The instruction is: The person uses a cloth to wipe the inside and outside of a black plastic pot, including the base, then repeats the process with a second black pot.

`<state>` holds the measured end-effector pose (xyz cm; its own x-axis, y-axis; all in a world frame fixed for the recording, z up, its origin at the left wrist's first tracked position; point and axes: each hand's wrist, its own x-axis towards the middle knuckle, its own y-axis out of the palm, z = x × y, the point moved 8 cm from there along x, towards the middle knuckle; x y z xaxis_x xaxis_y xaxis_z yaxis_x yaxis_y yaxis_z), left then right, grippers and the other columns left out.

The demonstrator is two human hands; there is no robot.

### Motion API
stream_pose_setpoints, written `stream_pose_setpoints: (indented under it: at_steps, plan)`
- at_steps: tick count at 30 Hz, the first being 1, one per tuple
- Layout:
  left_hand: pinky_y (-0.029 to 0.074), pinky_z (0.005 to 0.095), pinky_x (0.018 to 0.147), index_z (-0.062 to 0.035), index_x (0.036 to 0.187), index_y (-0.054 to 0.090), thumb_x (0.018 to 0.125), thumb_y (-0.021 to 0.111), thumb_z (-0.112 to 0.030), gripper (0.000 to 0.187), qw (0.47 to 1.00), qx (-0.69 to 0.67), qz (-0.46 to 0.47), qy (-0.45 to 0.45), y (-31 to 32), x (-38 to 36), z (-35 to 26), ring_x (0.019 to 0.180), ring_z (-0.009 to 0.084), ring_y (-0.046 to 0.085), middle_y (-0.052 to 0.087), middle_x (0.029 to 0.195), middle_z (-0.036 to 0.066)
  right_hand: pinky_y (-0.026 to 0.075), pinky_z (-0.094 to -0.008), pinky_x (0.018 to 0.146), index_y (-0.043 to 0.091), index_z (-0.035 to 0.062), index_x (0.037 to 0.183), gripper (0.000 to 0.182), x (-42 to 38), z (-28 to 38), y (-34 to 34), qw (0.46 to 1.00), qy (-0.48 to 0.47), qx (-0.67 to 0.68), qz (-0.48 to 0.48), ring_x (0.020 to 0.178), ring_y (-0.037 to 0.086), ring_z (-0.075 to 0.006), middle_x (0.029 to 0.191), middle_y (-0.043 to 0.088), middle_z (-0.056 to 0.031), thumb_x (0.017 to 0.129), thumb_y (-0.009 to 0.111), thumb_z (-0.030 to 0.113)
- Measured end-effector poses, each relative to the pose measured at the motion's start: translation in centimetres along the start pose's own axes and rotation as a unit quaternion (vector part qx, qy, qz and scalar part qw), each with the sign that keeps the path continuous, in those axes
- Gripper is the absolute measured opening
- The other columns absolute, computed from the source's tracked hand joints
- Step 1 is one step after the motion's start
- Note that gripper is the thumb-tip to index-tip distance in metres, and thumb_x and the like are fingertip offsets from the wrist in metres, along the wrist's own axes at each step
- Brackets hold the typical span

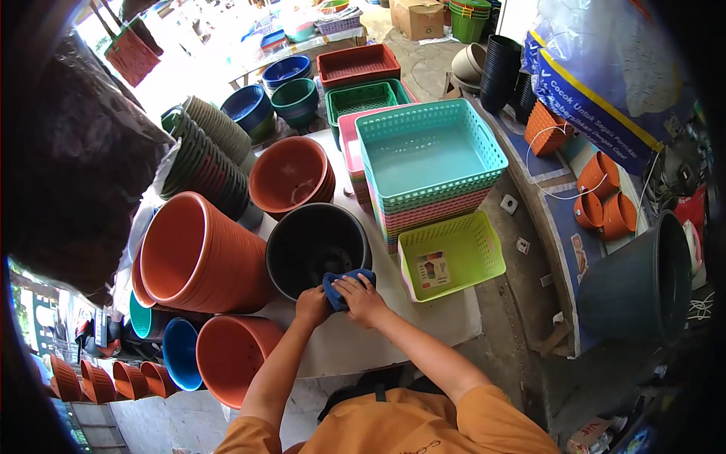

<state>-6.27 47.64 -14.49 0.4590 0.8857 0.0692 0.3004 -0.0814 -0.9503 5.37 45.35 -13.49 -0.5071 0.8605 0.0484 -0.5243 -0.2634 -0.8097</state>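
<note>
A black plastic pot (302, 250) stands on the white table in front of me, its mouth tilted toward me. A blue cloth (333, 293) is folded over its near rim. My right hand (361, 300) presses on the cloth, fingers bent around it. My left hand (312, 307) is closed at the near rim, just left of the cloth; its fingertips are hidden. Left of the black pot lies a stack of terracotta-coloured pots (219, 257). Behind it sits another terracotta-coloured pot stack (291, 175).
A stack of turquoise and pink baskets (431, 193) and a lime-green basket (454, 284) stand right on the white table (446, 321). An orange pot (234, 356) is at the near left edge. A large dark tub (628, 287) lies right. A dark bag (76, 166) hangs left.
</note>
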Motion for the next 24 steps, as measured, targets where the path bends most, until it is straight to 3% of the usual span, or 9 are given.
stream_pose_setpoints:
  at_steps: [8, 11, 14, 16, 17, 19, 21, 22, 24]
  plan:
    - [0.055, 0.0426, 0.072, -0.0088, 0.092, 0.068, 0.065, 0.079, -0.031, 0.037, 0.999, 0.004, 0.017, -0.031, 0.3, -0.2, 0.1, 0.081, 0.0327, 0.068, 0.069, 0.090, 0.013, 0.013, -0.0484, 0.119, 0.038, 0.0098, 0.146, 0.070, -0.3, -0.2, 1.0, 1.000, 0.010, -0.008, 0.005, 0.144, 0.028, -0.0229, 0.151, 0.039, -0.0067, 0.082, 0.062, 0.026]
    - [0.053, 0.0424, 0.076, -0.0100, 0.094, 0.068, 0.065, 0.079, -0.031, 0.038, 0.998, 0.014, 0.033, -0.043, 0.8, -0.4, 0.4, 0.085, 0.0307, 0.067, 0.068, 0.094, 0.010, 0.011, -0.0504, 0.118, 0.038, 0.0094, 0.146, 0.066, -0.5, -0.3, 0.6, 0.994, 0.025, 0.109, -0.017, 0.145, 0.026, -0.0257, 0.151, 0.039, -0.0080, 0.086, 0.058, 0.026]
    - [0.049, 0.0439, 0.085, -0.0111, 0.101, 0.066, 0.066, 0.079, -0.029, 0.041, 0.995, 0.035, 0.064, -0.068, 1.0, -0.7, -0.3, 0.094, 0.0290, 0.064, 0.066, 0.099, 0.008, 0.023, -0.0459, 0.116, 0.046, 0.0076, 0.140, 0.052, -1.9, -0.7, -0.3, 0.976, 0.051, 0.196, -0.077, 0.137, 0.040, -0.0256, 0.140, 0.051, -0.0112, 0.092, 0.053, 0.028]
    - [0.047, 0.0452, 0.090, -0.0113, 0.106, 0.064, 0.067, 0.079, -0.028, 0.044, 0.992, 0.052, 0.071, -0.087, 0.8, -1.0, -1.0, 0.099, 0.0287, 0.062, 0.065, 0.103, 0.007, 0.039, -0.0379, 0.106, 0.054, 0.0045, 0.129, 0.043, -4.5, -2.8, 2.5, 0.823, 0.234, 0.517, -0.015, 0.119, 0.056, -0.0228, 0.126, 0.060, -0.0125, 0.096, 0.050, 0.031]
    - [0.044, 0.0465, 0.094, -0.0107, 0.113, 0.062, 0.071, 0.077, -0.027, 0.047, 0.994, 0.032, 0.034, -0.098, 0.3, -1.5, -1.6, 0.105, 0.0291, 0.060, 0.063, 0.110, 0.009, 0.039, -0.0379, 0.106, 0.054, 0.0045, 0.129, 0.043, -5.8, -2.7, 2.6, 0.827, 0.228, 0.514, -0.013, 0.119, 0.056, -0.0228, 0.126, 0.060, -0.0125, 0.096, 0.050, 0.031]
    - [0.041, 0.0479, 0.098, -0.0101, 0.120, 0.060, 0.075, 0.074, -0.025, 0.050, 0.993, 0.013, -0.010, -0.113, -0.1, -2.8, -3.2, 0.110, 0.0295, 0.058, 0.061, 0.116, 0.011, 0.049, -0.0352, 0.096, 0.056, 0.0011, 0.125, 0.042, -9.1, -3.9, 3.2, 0.683, 0.247, 0.681, -0.095, 0.109, 0.062, -0.0207, 0.118, 0.064, -0.0112, 0.096, 0.050, 0.031]
    - [0.034, 0.0503, 0.107, -0.0095, 0.137, 0.046, 0.079, 0.072, -0.022, 0.065, 0.987, 0.082, -0.113, -0.078, -1.2, -5.0, -6.6, 0.124, 0.0324, 0.051, 0.055, 0.131, 0.016, 0.048, -0.0394, 0.098, 0.055, -0.0008, 0.125, 0.043, -13.3, -3.9, 4.4, 0.504, 0.318, 0.800, -0.076, 0.110, 0.062, -0.0256, 0.121, 0.063, -0.0140, 0.092, 0.053, 0.028]
    - [0.036, 0.0492, 0.108, -0.0089, 0.140, 0.044, 0.082, 0.069, -0.021, 0.063, 0.988, 0.042, -0.120, -0.085, -0.9, -6.4, -7.6, 0.127, 0.0353, 0.049, 0.051, 0.137, 0.019, 0.048, -0.0394, 0.098, 0.055, -0.0008, 0.125, 0.043, -15.2, -4.0, 3.8, 0.509, 0.314, 0.798, -0.069, 0.110, 0.062, -0.0256, 0.121, 0.063, -0.0140, 0.092, 0.053, 0.028]
    - [0.039, 0.0481, 0.105, -0.0091, 0.139, 0.044, 0.083, 0.068, -0.021, 0.061, 0.986, -0.048, -0.108, -0.113, 1.4, -10.2, -9.1, 0.124, 0.0365, 0.051, 0.052, 0.136, 0.020, 0.046, -0.0425, 0.101, 0.053, -0.0025, 0.125, 0.047, -19.5, -3.7, 3.5, 0.422, 0.336, 0.841, -0.043, 0.110, 0.062, -0.0292, 0.121, 0.062, -0.0164, 0.089, 0.053, 0.028]
